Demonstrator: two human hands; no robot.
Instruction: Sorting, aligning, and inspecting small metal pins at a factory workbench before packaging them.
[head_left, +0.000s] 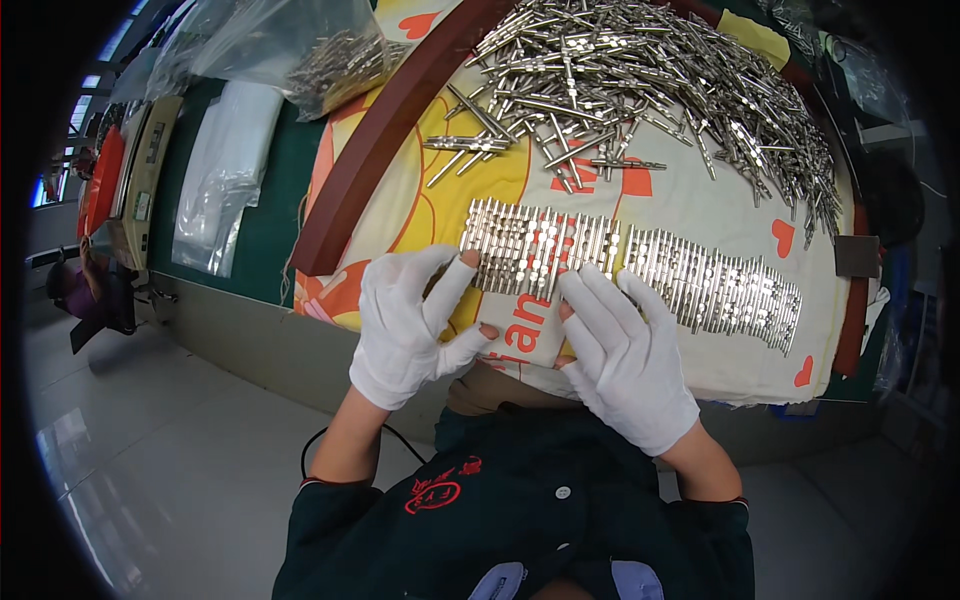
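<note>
Slim, shiny metal rods with thicker bands lie side by side in two rows on the patterned cloth: a left row (540, 240) and a right row (712, 285). My left hand (408, 325), in a white glove with bare fingertips, has its fingers apart. Its index fingertip touches the left end of the left row. My right hand (632, 360), gloved the same way, rests its outstretched fingers at the lower edge of the rods, near where the two rows meet. Neither hand has a rod between its fingers.
Beyond the rows lies a big loose heap of rods (640, 85). Dark red wooden bars (385, 140) edge the cloth (760, 370). To the left are a plastic bag of rods (335, 70), flat clear bags (225, 170) and a beige device (150, 190). A person (95, 290) sits far left.
</note>
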